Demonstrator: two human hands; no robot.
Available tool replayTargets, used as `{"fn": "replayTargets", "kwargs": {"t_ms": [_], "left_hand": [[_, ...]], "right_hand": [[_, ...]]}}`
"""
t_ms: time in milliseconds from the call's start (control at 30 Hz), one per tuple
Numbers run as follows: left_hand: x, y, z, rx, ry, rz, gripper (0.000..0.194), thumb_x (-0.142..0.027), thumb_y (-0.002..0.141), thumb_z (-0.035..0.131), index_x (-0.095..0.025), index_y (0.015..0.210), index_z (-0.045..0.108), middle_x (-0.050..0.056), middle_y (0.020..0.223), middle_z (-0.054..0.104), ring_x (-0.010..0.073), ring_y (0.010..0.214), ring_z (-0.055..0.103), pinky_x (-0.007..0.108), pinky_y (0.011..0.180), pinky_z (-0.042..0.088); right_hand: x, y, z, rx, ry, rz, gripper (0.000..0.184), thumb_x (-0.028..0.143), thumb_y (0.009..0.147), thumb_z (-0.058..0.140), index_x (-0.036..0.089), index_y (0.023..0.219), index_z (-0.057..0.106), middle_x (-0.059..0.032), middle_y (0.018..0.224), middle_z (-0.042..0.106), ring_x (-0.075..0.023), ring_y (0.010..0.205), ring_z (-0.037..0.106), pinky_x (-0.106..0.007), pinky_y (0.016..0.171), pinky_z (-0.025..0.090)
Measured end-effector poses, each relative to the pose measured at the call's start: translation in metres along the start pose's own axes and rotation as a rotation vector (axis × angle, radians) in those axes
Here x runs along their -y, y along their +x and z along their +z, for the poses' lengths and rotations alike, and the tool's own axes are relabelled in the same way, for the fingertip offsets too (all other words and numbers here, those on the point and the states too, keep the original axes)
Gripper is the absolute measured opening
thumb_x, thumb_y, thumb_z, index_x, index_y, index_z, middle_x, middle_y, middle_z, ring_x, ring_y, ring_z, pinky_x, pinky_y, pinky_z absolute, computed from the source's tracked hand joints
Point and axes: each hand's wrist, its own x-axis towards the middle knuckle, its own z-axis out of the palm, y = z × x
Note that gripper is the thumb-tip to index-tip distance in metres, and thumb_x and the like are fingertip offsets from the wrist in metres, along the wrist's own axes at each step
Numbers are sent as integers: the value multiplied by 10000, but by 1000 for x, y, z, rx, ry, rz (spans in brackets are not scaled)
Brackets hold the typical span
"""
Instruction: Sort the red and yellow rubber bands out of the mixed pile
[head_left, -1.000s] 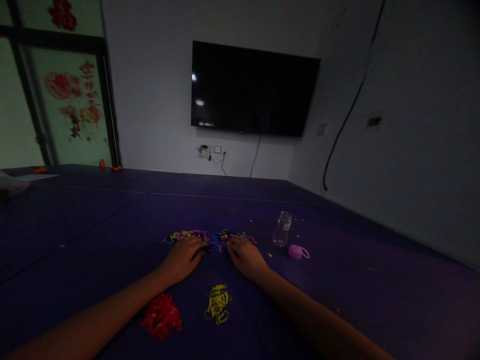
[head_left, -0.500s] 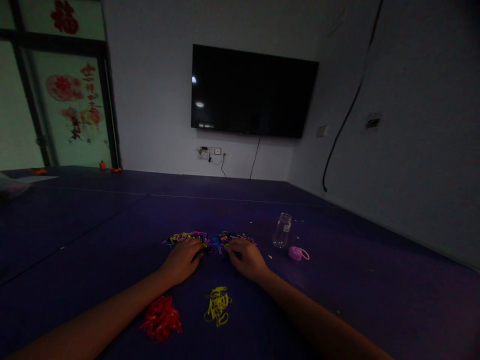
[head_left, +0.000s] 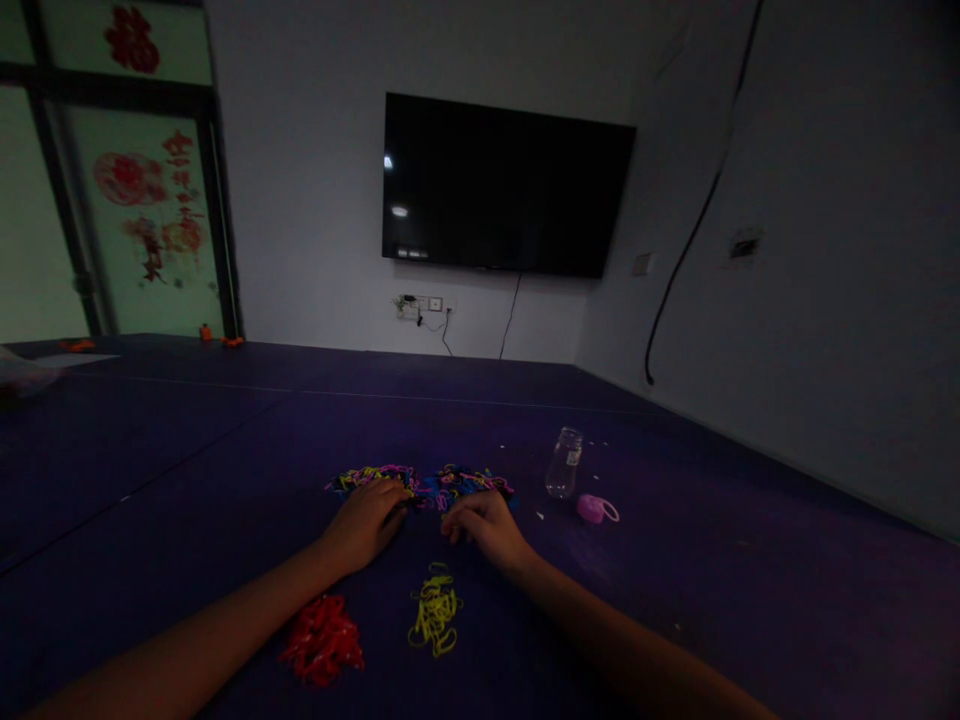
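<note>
A mixed heap of small rubber bands (head_left: 461,481) in yellow, pink, blue and black lies on the purple surface in two joined mounds. Over the near side of the left mound rests my left hand (head_left: 369,515), fingers stretched on the bands and thumb apart. My right hand (head_left: 486,525) is just short of the right mound, its fingers loosely bent and no band visible in them. Below it lies a loose pile of yellow rubber bands (head_left: 435,615), one band at its upper end. A denser pile of red rubber bands (head_left: 324,640) sits by my left forearm.
To the right a clear bottle (head_left: 563,465) stands uncapped, with its pink looped lid (head_left: 592,509) beside it. Small white scraps lie around them. At the far left are a plastic bag (head_left: 26,372) and orange objects (head_left: 78,345). A television (head_left: 506,185) hangs on the wall.
My right hand has drawn back from the right mound towards me. A yellow band now shows at the upper end of the yellow pile. My left hand has stayed in place.
</note>
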Motion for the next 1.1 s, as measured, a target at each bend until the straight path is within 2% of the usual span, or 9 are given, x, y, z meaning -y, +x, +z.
{"fn": "replayTargets", "kwargs": {"t_ms": [233, 500, 733, 933, 1100], "left_hand": [[1, 0, 1, 7, -5, -4, 210, -153, 861, 464, -199, 1011, 603, 74, 1058, 643, 229, 1017, 573, 395, 900, 440], [1, 1, 0, 6, -4, 1, 203, -150, 864, 465, -195, 990, 616, 77, 1047, 644, 235, 1010, 575, 398, 892, 442], [2, 2, 2, 22, 3, -7, 211, -164, 869, 458, -179, 1004, 619, 85, 1041, 647, 243, 1000, 578, 405, 888, 442], [3, 3, 3, 24, 23, -5, 218, -149, 853, 475, -193, 1011, 618, 67, 1039, 649, 231, 1005, 576, 383, 890, 439], [2, 2, 2, 34, 22, -21, 216, -162, 864, 476, -190, 1017, 625, 75, 1062, 645, 236, 1021, 570, 386, 898, 433]], "right_hand": [[7, -1, 2, -19, 76, 23, 212, 242, 631, 486, 138, 560, 657, -23, 524, 631, -107, 411, 539, -190, 402, 377], [4, -2, 3, 146, 86, 24, 187, 220, 635, 503, 141, 574, 662, -18, 545, 649, -89, 381, 503, -196, 408, 390], [3, -2, 2, 255, 78, -95, 191, 166, 632, 509, 151, 609, 699, -34, 678, 681, -114, 512, 561, -212, 492, 445], [3, -3, 1, 205, -68, -53, 228, 134, 668, 484, 143, 650, 711, 5, 525, 599, -92, 439, 513, -188, 455, 384], [8, -4, 1, 237, -105, -23, 244, 149, 684, 487, 150, 690, 731, 30, 449, 547, -75, 394, 461, -172, 413, 322]]}}
